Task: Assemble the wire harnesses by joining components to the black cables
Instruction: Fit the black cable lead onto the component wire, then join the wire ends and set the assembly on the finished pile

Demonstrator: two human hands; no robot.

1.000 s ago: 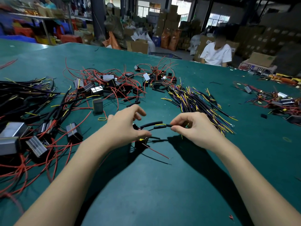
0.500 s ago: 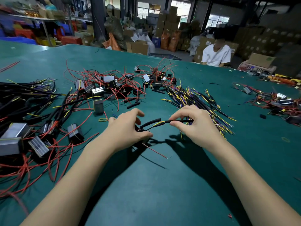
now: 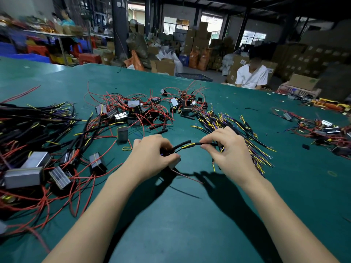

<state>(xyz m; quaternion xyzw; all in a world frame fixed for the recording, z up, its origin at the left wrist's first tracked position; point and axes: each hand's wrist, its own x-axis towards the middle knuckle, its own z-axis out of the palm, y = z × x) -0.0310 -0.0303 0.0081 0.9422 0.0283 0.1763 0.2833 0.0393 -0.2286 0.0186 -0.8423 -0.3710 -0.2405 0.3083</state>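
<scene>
hands (image 3: 191,154) raised, black cable (image 3: 208,144) pulled straighter

Both forearms stretched forward, near together. Left hand (image 3: 152,156) curled, fingers closed around something small. Right hand (image 3: 230,149) knuckles up, thumb and forefinger pinching.

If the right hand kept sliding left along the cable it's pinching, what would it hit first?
Probably the left hand, which grips the other end of the black cable that the right hand pinches. Only bare cable shows between them.
</scene>
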